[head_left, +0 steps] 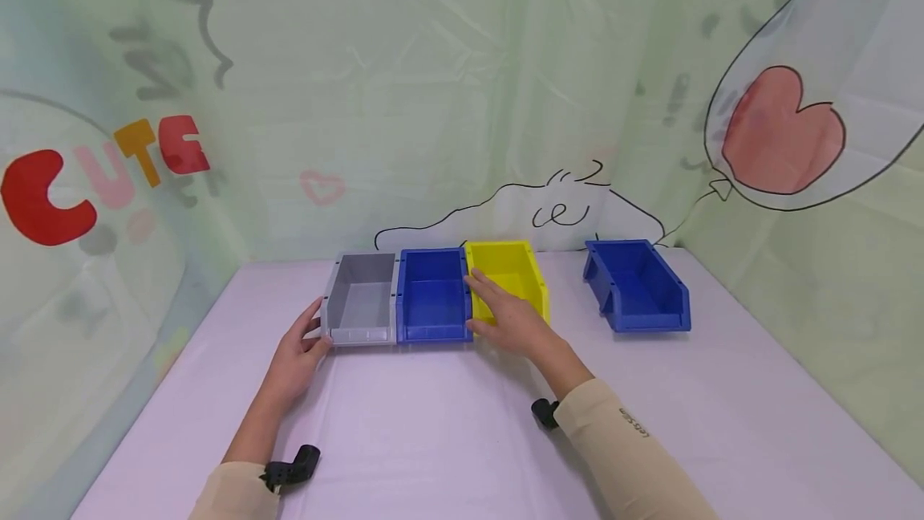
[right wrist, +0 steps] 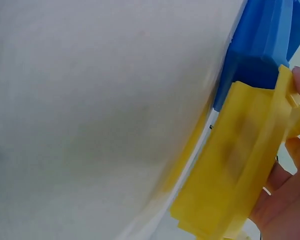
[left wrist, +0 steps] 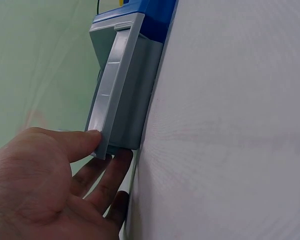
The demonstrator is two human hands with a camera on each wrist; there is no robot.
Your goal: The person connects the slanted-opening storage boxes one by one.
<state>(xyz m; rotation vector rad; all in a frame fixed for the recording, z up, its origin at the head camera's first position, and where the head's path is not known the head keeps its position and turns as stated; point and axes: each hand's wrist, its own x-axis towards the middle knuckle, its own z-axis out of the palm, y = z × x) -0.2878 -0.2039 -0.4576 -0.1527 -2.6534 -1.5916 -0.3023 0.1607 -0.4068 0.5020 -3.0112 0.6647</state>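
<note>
At the left front corner of a grey open-front bin, my left hand grips with the thumb on the front lip and fingers along the side. A blue bin stands beside it, side against side. To its right is a yellow bin, sitting slightly higher than the blue one. My right hand holds the yellow bin at its left side, thumb near the front corner and index finger reaching to the seam with the blue bin. Part of the yellow front is hidden behind this hand.
A second blue bin stands apart on the right of the white-covered table. A printed curtain hangs behind and at both sides. Black wrist cameras are strapped on both wrists.
</note>
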